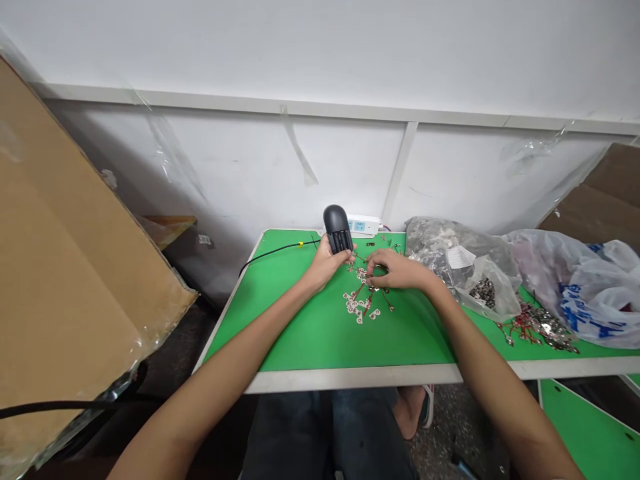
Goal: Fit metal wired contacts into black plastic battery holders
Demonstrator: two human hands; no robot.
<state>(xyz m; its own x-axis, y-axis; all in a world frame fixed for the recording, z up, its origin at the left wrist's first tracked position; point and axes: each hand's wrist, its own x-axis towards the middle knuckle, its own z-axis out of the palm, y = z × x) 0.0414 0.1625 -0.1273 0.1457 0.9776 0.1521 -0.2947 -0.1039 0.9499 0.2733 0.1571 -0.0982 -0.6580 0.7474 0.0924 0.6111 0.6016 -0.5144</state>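
Observation:
My left hand (326, 261) grips a black rounded plastic housing (336, 220) with open battery slots facing me, held above the green tabletop. To its right, my right hand (393, 269) hovers over a scatter of small parts, thumb and fingers curled into a pinch. What sits between those fingertips, if anything, is too small to make out. Below both hands lie several small metal battery contacts (359, 308), some with red wires, on the green table (310, 340).
Behind the housing, a white power strip (365, 225) stands against the wall. A black cable (270, 252) crosses the table's left side. At right lie clear plastic bags (445, 247), a white bag (595, 287) and a pile of metal contacts (545, 327). Large cardboard (65, 253) leans at left.

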